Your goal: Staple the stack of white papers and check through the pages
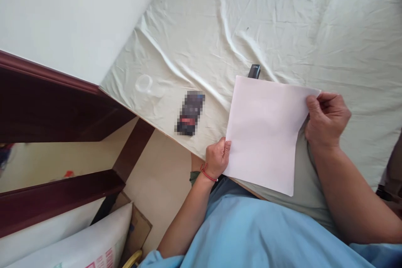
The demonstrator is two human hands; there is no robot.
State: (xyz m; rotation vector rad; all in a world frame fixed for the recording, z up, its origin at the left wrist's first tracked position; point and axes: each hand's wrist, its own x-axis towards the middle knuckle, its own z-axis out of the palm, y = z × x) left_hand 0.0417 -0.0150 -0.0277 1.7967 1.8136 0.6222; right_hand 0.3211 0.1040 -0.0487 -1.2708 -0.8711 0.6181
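On the near edge of a bed spread with a pale, creased sheet (pixel 266 21), a white sheet of paper (pixel 264 134) lay partly flat and overhung the mattress edge toward the person's lap. The left hand (pixel 217 158) was closed on its lower left edge, thumb on top, and the right hand (pixel 326 118) pinched the upper right corner, which was lifted and slightly curled. By the look of it, the paper was being squared up or readied for a fold; a fold would call for the two held edges to be brought together evenly and pressed down on a soft, uneven surface. A small dark object (pixel 254 71) showed only its tip past the paper's top edge, so what it was could not be told. A blurred dark item (pixel 189 113) and a clear ring (pixel 144 83) lay to the left, well apart from the paper
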